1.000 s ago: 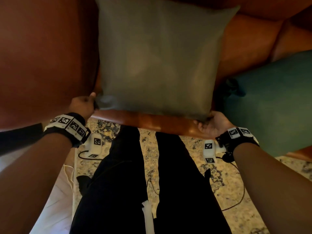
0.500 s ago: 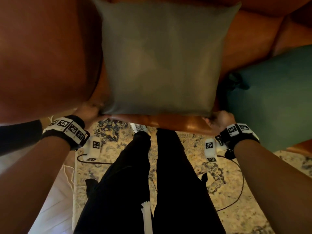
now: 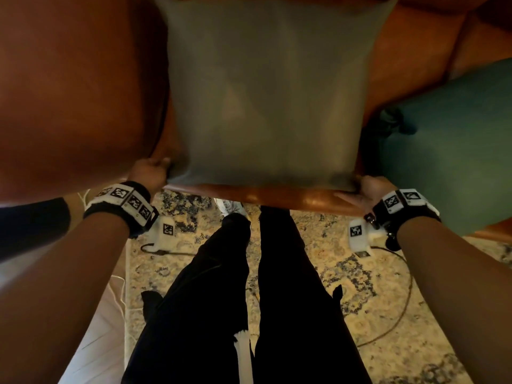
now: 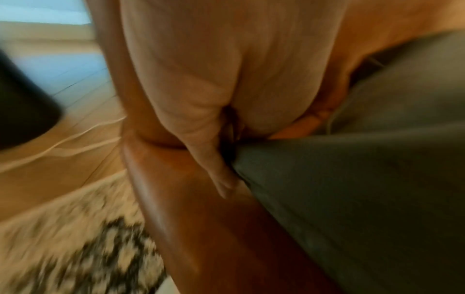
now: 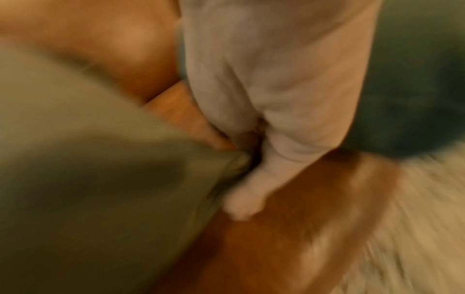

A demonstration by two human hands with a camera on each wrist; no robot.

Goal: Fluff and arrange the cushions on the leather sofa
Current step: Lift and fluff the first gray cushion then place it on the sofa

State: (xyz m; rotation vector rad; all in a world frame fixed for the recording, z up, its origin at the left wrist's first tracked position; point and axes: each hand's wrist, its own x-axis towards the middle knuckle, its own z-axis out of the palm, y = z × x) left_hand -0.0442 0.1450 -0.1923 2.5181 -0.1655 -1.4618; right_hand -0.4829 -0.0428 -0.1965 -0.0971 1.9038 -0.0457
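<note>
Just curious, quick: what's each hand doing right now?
Left hand: closed, gripping the grey cushion's near left corner.
Right hand: closed, gripping its near right corner.

Materials: cloth cushions on glossy leather, woven rug below.
Grey-green cushion (image 3: 266, 98): matt, smooth-woven cloth, faint creases at its corners. Teal cushion (image 3: 454, 151): matt cloth. Sofa (image 3: 69, 92): brown leather, smooth, sheen along the front seat edge. Rug (image 3: 346, 278): mottled matt pile. Floor (image 4: 75, 111): smooth pale boards.
</note>
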